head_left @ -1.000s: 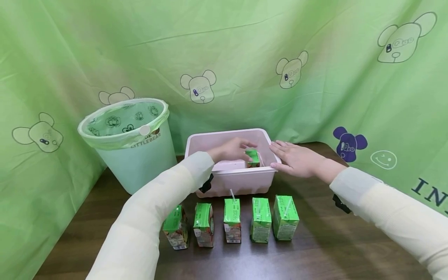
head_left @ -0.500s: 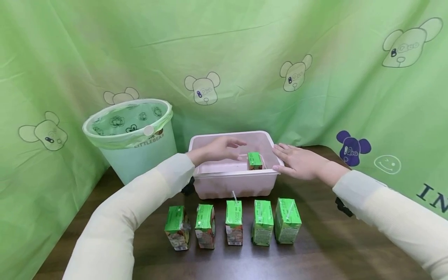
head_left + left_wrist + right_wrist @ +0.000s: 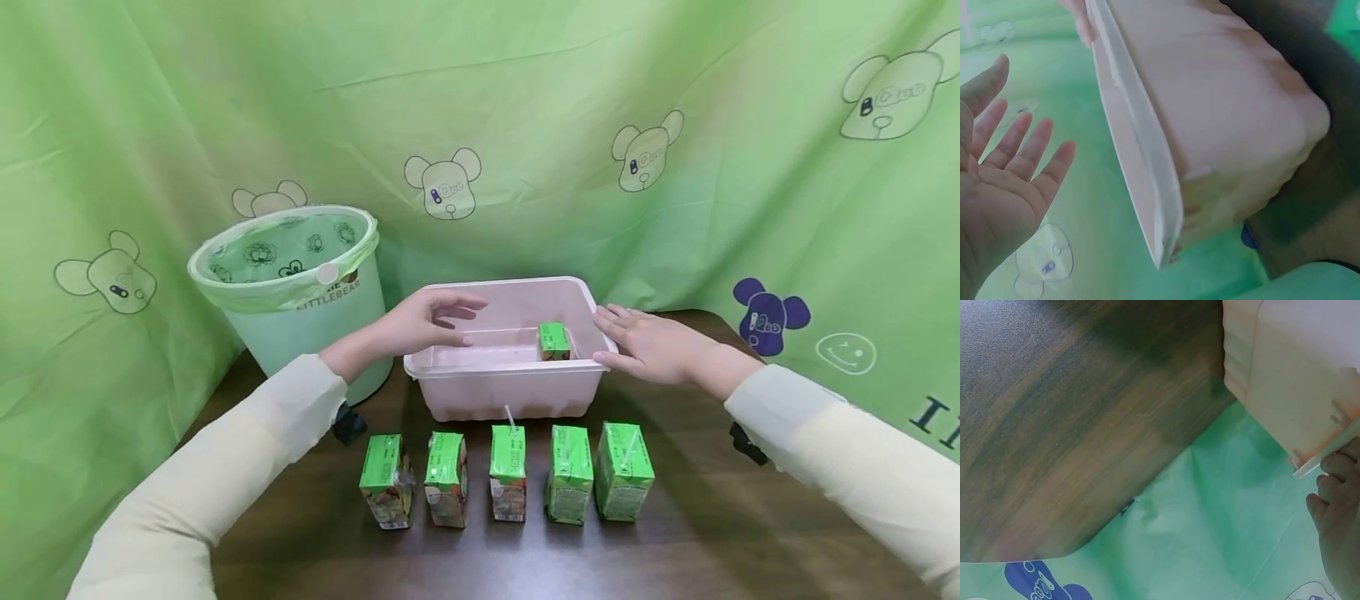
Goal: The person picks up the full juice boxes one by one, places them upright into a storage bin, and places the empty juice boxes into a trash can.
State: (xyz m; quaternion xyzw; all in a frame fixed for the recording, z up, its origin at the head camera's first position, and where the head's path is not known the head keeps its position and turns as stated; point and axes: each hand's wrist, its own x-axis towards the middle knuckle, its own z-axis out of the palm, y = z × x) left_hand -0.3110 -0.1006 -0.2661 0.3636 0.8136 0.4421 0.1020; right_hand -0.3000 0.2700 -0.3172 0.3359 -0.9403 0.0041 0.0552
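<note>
A pale pink plastic bin [image 3: 510, 392] stands on the table, with one green-topped drink carton [image 3: 554, 342] inside at its right end. My left hand [image 3: 431, 321] hovers over the bin's left end, its fingers spread with nothing between them; in the left wrist view that hand [image 3: 1010, 169] is apart from the rim. My right hand [image 3: 656, 346] rests its outstretched fingers on the bin's right rim. In the right wrist view, the fingertips of the right hand [image 3: 1344, 512] meet the rim's outer edge. Several similar cartons, among them a middle one [image 3: 508, 473], stand in a row in front.
A mint-green trash can [image 3: 315, 325] with a liner stands to the left of the bin. Green cloth [image 3: 540, 100] printed with bear heads hangs behind and around the dark wooden table [image 3: 712, 517]. Some cartons carry a straw on top.
My left hand has drawn leftward, away from the carton in the bin, to above the bin's left end. The right hand stays on the right rim. The head view has shifted slightly.
</note>
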